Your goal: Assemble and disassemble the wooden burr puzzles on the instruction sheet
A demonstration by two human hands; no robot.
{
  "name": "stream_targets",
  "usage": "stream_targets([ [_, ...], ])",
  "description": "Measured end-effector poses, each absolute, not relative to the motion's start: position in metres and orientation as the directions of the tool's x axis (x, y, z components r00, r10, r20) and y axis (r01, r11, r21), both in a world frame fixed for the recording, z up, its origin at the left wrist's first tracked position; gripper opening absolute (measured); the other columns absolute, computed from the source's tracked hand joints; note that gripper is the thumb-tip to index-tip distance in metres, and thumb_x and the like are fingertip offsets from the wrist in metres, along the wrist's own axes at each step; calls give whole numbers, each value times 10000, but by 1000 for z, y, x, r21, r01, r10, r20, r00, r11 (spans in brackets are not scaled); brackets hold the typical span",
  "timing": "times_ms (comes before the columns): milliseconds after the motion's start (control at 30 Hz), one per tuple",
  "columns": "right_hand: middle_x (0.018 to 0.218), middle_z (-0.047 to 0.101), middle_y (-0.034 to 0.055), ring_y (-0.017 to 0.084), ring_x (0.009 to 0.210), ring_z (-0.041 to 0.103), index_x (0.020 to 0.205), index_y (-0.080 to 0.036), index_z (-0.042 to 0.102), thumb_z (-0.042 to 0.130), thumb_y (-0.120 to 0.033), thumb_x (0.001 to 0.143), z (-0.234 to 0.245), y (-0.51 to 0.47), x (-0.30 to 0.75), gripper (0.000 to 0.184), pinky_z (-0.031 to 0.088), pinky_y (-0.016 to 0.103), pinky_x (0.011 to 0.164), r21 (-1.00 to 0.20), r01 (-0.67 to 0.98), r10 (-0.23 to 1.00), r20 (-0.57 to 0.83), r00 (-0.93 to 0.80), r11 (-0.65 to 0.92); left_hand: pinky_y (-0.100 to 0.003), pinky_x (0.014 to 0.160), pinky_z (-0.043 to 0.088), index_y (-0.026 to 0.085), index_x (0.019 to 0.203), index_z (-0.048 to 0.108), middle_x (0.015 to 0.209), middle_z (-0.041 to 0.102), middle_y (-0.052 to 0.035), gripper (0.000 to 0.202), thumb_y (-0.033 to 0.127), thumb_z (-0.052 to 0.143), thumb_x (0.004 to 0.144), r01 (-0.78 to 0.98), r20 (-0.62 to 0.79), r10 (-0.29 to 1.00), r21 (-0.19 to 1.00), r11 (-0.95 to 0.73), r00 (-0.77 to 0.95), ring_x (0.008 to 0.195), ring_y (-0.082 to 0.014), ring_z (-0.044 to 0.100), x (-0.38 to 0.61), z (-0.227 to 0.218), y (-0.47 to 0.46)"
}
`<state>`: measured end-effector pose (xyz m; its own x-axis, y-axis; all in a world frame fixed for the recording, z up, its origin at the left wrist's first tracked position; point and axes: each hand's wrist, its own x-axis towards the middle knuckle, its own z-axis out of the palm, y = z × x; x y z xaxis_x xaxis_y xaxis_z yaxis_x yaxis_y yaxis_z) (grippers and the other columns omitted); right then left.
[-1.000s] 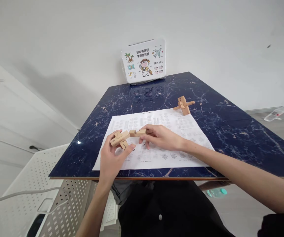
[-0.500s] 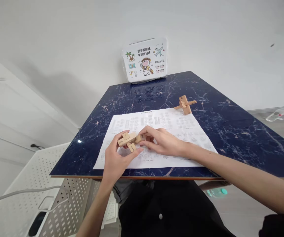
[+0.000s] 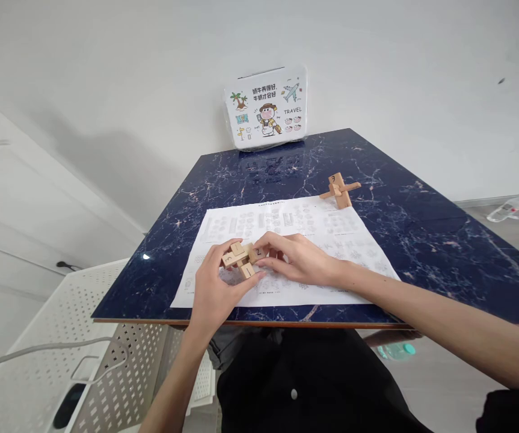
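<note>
A wooden puzzle of numbered interlocking bars (image 3: 242, 257) is held just above a printed instruction sheet (image 3: 322, 231) on the dark blue marble table (image 3: 421, 234). My left hand (image 3: 216, 291) grips the puzzle from below and the left, fingers curled round it. My right hand (image 3: 299, 260) pinches the bar at its right end, fingers closed on it. A second wooden puzzle (image 3: 339, 190), a cross of bars, stands at the sheet's far right corner, away from both hands.
A white illustrated box (image 3: 266, 108) leans against the wall at the table's far edge. A white perforated basket (image 3: 61, 349) with a cable stands left of my lap. A plastic bottle (image 3: 512, 205) lies on the floor at right.
My right hand has pushed the loose bar leftward into the cluster in my left hand; the pieces now sit joined. Both hands have shifted slightly right.
</note>
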<state>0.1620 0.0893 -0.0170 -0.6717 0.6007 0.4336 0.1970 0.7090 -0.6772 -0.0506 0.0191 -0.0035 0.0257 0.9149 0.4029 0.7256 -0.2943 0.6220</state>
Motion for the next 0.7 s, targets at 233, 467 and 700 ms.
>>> stream_targets([
  [233,849,740,14,168,689,658,1177,-216,609,607,-333,1046,-15,88,161,177,434,262,653,-693,181,608,440,-661,698,-413,969,570,284,1316,623,1258,721,-59,633,477,891,775,732,370,928,617,-289,55,1113,-293,710,-49,-5,18],
  [467,834,739,13,172,702,674,1176,-213,633,619,-318,1040,-12,87,163,172,450,260,660,-710,169,613,433,-661,684,-384,918,598,300,1335,623,1216,753,-31,651,472,894,769,707,309,951,665,-241,33,1049,-275,744,-47,-1,15],
  [700,834,730,3,164,688,669,1157,-217,634,602,-295,1044,-12,85,162,140,478,272,681,-738,132,617,435,-656,662,-378,894,612,283,1315,641,1191,765,-34,646,456,906,751,685,316,949,686,-245,23,1027,-274,752,-46,0,17],
])
